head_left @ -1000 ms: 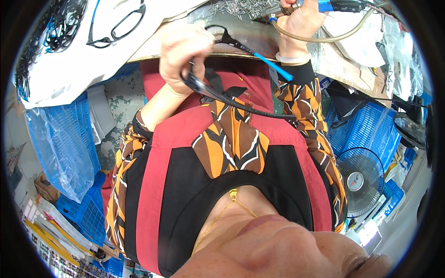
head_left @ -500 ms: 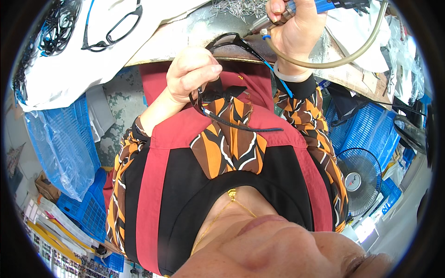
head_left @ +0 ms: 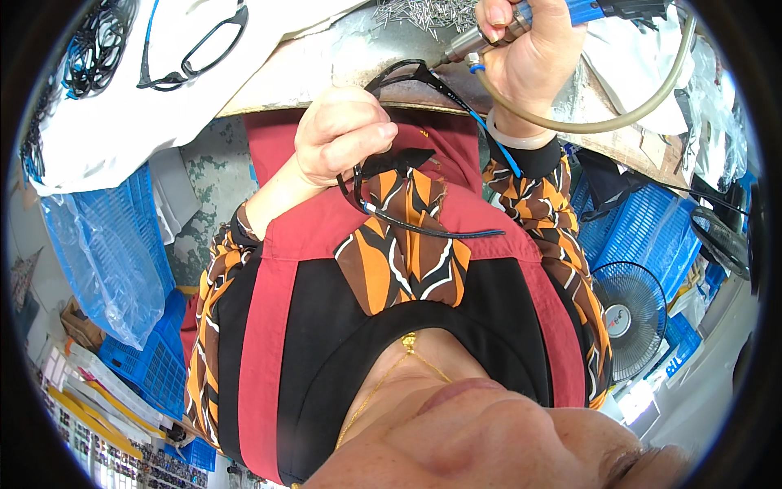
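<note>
My left hand (head_left: pixel 344 134) is closed around a black eyeglass frame (head_left: pixel 415 72) with blue along its temples. One temple reaches right toward my right wrist; the other hangs over my apron. Fingers of my right hand (head_left: pixel 529 65) wrap a power screwdriver (head_left: pixel 497 31) with a metal nose and a blue body, and a tan hose (head_left: pixel 586 126) curves away from it. The tool's tip points at the far right part of the frame, near its hinge; I cannot tell whether they touch. Behind the tip lies a pile of small screws (head_left: pixel 428 15).
Another black eyeglass frame (head_left: pixel 191 61) lies on white cloth (head_left: pixel 106 138) at the left, beside a heap of dark temples (head_left: pixel 102 49). Blue crates (head_left: pixel 155 244) with clear plastic stand low at the left. At the right are more blue crates and a fan (head_left: pixel 631 318).
Both hands have shifted slightly to the right, the eyeglass frame and the screwdriver moving with them. Both grips are unchanged.
</note>
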`<state>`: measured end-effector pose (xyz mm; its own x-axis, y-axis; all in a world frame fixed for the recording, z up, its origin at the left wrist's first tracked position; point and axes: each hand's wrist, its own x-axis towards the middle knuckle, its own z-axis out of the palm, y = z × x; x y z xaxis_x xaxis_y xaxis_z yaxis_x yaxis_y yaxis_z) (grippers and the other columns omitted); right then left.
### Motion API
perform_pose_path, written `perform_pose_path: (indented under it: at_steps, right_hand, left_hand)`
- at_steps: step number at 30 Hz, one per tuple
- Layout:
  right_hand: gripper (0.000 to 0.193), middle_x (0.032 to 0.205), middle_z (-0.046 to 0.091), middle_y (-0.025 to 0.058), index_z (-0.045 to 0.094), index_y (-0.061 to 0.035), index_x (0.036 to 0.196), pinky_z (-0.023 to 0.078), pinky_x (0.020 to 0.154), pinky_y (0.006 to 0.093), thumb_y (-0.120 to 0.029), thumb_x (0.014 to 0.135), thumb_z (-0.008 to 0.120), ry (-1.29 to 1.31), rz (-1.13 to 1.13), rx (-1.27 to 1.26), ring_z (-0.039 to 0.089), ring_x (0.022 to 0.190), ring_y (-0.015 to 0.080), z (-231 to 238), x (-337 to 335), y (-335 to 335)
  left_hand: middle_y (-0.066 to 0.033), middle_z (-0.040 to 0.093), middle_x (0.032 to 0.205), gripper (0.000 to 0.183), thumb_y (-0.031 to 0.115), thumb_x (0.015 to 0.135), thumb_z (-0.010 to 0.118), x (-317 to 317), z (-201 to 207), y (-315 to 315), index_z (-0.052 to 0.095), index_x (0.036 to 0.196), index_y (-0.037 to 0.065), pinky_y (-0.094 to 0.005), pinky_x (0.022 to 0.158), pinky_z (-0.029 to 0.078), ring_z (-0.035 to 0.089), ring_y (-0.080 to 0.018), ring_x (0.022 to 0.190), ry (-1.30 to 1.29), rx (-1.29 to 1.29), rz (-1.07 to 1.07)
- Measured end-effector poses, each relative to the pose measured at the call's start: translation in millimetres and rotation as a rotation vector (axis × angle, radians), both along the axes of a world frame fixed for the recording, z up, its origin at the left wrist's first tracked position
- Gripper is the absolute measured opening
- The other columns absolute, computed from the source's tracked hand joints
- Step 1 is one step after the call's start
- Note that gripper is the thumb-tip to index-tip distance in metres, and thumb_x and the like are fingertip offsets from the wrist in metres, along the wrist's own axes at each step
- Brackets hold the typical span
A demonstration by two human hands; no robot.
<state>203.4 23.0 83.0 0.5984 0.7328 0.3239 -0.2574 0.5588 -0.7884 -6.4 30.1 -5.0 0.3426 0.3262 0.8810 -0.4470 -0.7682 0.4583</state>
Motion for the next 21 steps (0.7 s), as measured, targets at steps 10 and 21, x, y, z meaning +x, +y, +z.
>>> perform_pose_path:
  at_steps: [10,21]
  right_hand:
    - [0.015,0.063,0.049,0.0025,0.048,-0.0059,0.096,0.037,0.047,0.0239,-0.011,0.097,0.062,-0.019,0.294,-0.126,0.046,0.048,0.0116,-7.7,-0.6,3.3]
    - [0.019,0.082,0.051,0.0022,0.056,-0.0070,0.116,0.038,0.054,0.0231,-0.019,0.103,0.061,0.027,0.188,0.038,0.048,0.065,0.0100,7.4,41.9,-76.9]
  left_hand:
    - [-0.0087,0.062,0.101,0.046,-0.013,0.072,0.076,-0.1,-18.6,-2.5,0.065,0.114,0.003,-0.0333,0.067,0.057,0.067,-0.0247,0.081,-0.076,0.038,0.085]
    - [-0.0066,0.056,0.101,0.078,0.048,0.061,0.097,-40.8,46.3,15.1,0.067,0.120,0.007,-0.0319,0.061,0.051,0.062,-0.0186,0.077,0.057,0.235,0.224]
